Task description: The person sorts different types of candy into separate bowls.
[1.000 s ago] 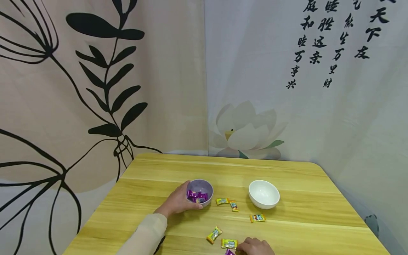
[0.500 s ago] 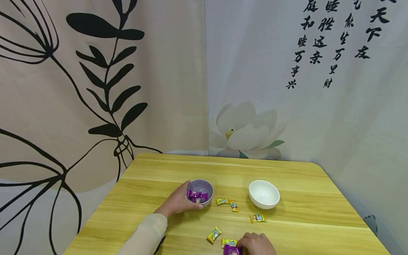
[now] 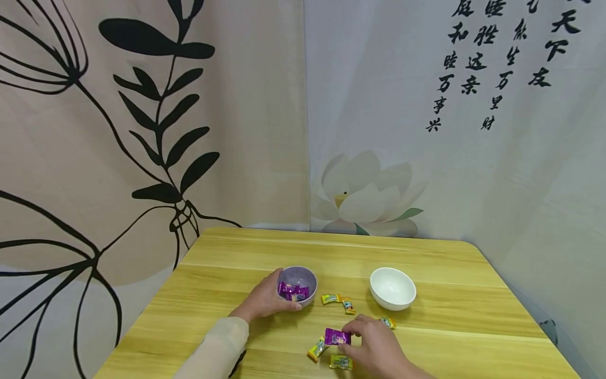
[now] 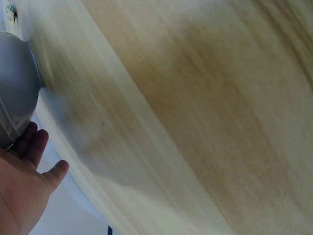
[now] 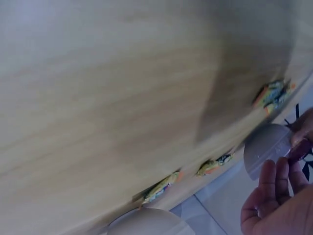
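My left hand (image 3: pixel 264 301) holds the purple bowl (image 3: pixel 299 273) from its left side, thumb along the near rim. Several purple wrapped candies (image 3: pixel 292 291) lie inside it. In the left wrist view the bowl (image 4: pixel 17 81) sits at the left edge, with fingers of the left hand (image 4: pixel 24 188) against its wall. My right hand (image 3: pixel 379 345) pinches another purple wrapped candy (image 3: pixel 334 336) between thumb and fingers, above the table. Close beneath are two yellow wrapped candies (image 3: pixel 341 362), one of them partly behind the held candy. In the right wrist view the held candy (image 5: pixel 300 149) is mostly hidden by fingers.
A white bowl (image 3: pixel 393 287) stands on the wooden table (image 3: pixel 454 316) at the right. Between the bowls lie a yellow candy (image 3: pixel 330 299) and an orange-yellow candy (image 3: pixel 348 306). One more yellow candy (image 3: pixel 390 323) is partly covered by my right hand. A printed curtain hangs behind.
My right hand has picked the purple candy up from near the front edge and carried it forward and slightly left. The left hand and the purple bowl have stayed put.
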`<state>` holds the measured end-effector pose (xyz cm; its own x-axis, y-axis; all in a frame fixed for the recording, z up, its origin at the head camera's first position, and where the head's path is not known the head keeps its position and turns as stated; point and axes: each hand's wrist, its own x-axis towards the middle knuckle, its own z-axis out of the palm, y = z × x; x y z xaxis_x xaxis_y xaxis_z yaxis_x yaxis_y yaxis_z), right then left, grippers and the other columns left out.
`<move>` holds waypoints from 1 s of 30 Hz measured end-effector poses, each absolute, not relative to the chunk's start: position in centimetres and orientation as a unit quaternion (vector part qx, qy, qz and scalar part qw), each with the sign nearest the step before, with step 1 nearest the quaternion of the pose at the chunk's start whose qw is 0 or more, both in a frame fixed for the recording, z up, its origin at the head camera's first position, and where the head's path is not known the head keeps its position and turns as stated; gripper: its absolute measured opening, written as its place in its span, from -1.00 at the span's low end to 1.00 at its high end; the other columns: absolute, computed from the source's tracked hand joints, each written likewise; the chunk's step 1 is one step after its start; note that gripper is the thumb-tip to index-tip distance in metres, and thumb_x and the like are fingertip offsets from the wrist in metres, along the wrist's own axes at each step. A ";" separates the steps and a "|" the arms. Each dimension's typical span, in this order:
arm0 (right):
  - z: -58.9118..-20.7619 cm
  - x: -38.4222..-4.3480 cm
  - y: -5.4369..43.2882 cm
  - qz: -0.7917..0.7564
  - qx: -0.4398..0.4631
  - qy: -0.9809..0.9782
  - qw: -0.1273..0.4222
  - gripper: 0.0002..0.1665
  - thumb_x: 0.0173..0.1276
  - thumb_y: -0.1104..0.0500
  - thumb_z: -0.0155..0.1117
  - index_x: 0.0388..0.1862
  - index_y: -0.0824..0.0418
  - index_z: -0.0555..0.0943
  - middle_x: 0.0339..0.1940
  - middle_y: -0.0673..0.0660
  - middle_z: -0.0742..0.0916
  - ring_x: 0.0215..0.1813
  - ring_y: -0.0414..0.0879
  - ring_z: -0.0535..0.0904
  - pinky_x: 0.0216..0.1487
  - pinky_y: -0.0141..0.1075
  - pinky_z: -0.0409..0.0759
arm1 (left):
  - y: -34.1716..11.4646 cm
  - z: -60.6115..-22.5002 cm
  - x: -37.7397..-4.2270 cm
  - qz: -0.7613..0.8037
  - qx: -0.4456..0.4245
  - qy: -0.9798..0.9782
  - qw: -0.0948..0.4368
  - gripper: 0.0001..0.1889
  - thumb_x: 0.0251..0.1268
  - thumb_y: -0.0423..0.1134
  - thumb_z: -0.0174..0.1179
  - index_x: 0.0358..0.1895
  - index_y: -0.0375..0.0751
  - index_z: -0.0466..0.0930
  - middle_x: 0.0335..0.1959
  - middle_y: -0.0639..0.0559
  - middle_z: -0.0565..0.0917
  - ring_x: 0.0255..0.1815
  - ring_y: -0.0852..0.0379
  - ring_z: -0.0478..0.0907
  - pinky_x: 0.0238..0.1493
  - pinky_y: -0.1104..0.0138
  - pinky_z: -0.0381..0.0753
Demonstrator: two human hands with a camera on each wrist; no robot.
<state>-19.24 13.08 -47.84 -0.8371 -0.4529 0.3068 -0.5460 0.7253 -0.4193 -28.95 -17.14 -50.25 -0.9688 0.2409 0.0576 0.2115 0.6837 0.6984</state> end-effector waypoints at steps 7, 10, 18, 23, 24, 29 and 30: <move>-47.1 -20.9 11.9 0.297 0.226 -0.924 0.087 -0.72 0.11 -0.06 0.53 -0.25 0.03 0.77 -0.36 -0.18 0.63 -0.33 -0.19 0.55 -0.39 -0.38 0.45 | -17.1 -50.3 -29.1 0.378 0.129 0.917 0.020 0.26 -0.22 0.28 0.56 0.52 -0.29 0.08 0.37 -0.21 0.38 0.35 -0.21 0.34 0.30 -0.14 0.35; -46.8 -21.8 11.4 0.301 0.212 -0.925 0.092 -0.72 0.12 -0.05 0.54 -0.25 0.05 0.77 -0.37 -0.16 0.64 -0.33 -0.19 0.55 -0.38 -0.37 0.46 | -17.2 -50.5 -29.2 0.383 0.135 0.914 0.017 0.23 -0.21 0.27 0.56 0.51 -0.26 0.12 0.34 -0.17 0.41 0.33 -0.18 0.36 0.29 -0.14 0.37; -46.3 -24.5 9.9 0.290 0.195 -0.932 0.096 -0.75 0.18 -0.08 0.49 -0.29 0.03 0.76 -0.39 -0.08 0.64 -0.43 -0.26 0.42 -0.43 -0.36 0.39 | -17.2 -50.6 -29.3 0.389 0.151 0.909 0.008 0.15 -0.23 0.25 0.57 0.46 -0.19 0.20 0.26 -0.09 0.47 0.28 -0.11 0.41 0.27 -0.12 0.39; -46.1 -25.9 8.6 0.278 0.200 -0.933 0.110 -0.77 0.20 -0.08 0.47 -0.30 0.03 0.76 -0.40 -0.07 0.64 -0.41 -0.26 0.44 -0.41 -0.33 0.41 | -17.3 -50.6 -29.4 0.395 0.157 0.905 0.013 0.13 -0.22 0.26 0.56 0.45 -0.16 0.21 0.23 -0.06 0.48 0.24 -0.08 0.44 0.25 -0.09 0.41; -46.1 -26.1 8.3 0.278 0.199 -0.933 0.110 -0.77 0.21 -0.08 0.47 -0.29 0.04 0.76 -0.40 -0.07 0.64 -0.40 -0.25 0.45 -0.41 -0.32 0.43 | -17.3 -50.6 -29.4 0.396 0.157 0.905 0.015 0.14 -0.22 0.27 0.56 0.45 -0.16 0.21 0.23 -0.06 0.48 0.24 -0.07 0.44 0.25 -0.10 0.41; -45.7 -27.4 6.6 0.276 0.191 -0.937 0.100 -0.70 0.23 -0.08 0.43 -0.23 0.10 0.76 -0.33 -0.01 0.68 -0.35 -0.19 0.52 -0.30 -0.21 0.53 | -17.3 -50.7 -29.4 0.389 0.148 0.909 0.020 0.16 -0.20 0.30 0.54 0.47 -0.17 0.17 0.24 -0.08 0.46 0.23 -0.08 0.44 0.23 -0.11 0.43; -45.7 -27.6 6.3 0.273 0.188 -0.938 0.099 -0.68 0.23 -0.09 0.43 -0.22 0.12 0.77 -0.32 0.01 0.69 -0.34 -0.17 0.54 -0.27 -0.19 0.54 | -17.3 -50.6 -29.4 0.388 0.149 0.909 0.020 0.16 -0.20 0.29 0.54 0.47 -0.18 0.17 0.24 -0.08 0.47 0.22 -0.08 0.45 0.22 -0.11 0.44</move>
<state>-27.62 6.31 -45.66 -0.9094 -0.2992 0.2891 -0.4075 0.7806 -0.4740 -29.38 -17.28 -50.63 -0.9551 0.2855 0.0790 0.2547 0.6548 0.7116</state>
